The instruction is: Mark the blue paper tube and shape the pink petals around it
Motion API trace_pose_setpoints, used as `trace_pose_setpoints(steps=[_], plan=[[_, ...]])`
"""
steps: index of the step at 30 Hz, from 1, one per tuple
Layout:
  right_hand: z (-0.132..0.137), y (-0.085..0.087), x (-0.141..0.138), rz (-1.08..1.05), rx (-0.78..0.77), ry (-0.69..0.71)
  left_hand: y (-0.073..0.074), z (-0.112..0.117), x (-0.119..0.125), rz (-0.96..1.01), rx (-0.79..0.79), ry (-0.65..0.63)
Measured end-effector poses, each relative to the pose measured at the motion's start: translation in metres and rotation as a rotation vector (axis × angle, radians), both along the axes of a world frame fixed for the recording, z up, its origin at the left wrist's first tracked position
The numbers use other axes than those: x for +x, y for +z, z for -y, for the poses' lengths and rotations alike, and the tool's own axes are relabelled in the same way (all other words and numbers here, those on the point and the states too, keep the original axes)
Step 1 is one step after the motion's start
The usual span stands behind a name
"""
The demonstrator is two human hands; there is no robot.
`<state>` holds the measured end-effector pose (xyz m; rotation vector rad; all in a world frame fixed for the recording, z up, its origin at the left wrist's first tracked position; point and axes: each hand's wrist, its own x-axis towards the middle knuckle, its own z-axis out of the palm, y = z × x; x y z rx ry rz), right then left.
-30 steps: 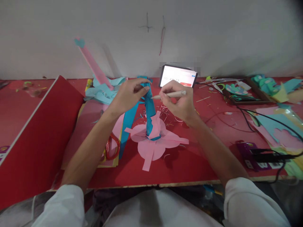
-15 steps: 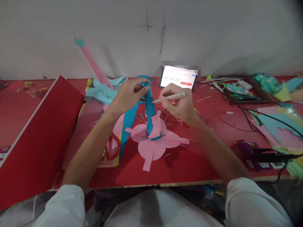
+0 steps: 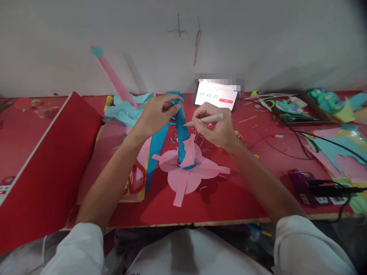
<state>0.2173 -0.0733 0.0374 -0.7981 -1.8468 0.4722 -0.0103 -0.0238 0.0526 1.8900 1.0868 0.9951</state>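
Toward the middle of the near edge of the bench (image 3: 223, 206), a pink paper flower (image 3: 192, 182) lies flat, with one strip pointing to this edge. Left of it are red-handled scissors (image 3: 142, 181). From the flower's centre rises the blue paper column (image 3: 182, 131); its long axis goes upward and toward the far edge, leaning slightly left. The right hand (image 3: 216, 126) comes from the right, wrist bent inward, its grip clamped on a pale pen (image 3: 212, 118). The pen lies almost level, its tip pointing left at the column; contact I cannot tell. The left hand (image 3: 157, 114), palm down, pinches the column's upper end between thumb and fingers. Behind, near the far edge, a phone (image 3: 208, 95) leans.
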Motion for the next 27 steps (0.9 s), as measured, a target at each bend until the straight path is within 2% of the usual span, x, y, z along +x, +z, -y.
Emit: trace_pose_setpoints(steps=[12, 18, 22, 27], plan=[[0.0009, 0.0009, 0.0035, -0.024, -0.052, 0.031, 0.0012, 0.0003, -0.0014, 0.002, -0.013, 0.005], [0.0035, 0.0029, 0.0032, 0.06, -0.124, 0.03, 0.003, 0.0019, 0.0001, 0.006, -0.031, 0.018], [0.0035, 0.0033, 0.0028, 0.027, -0.108, 0.012, 0.002, 0.0016, 0.0004, 0.004, -0.036, 0.032], [0.0045, 0.0034, 0.0018, 0.064, -0.151, 0.11, 0.0049, 0.0037, 0.0008, -0.064, 0.028, 0.033]])
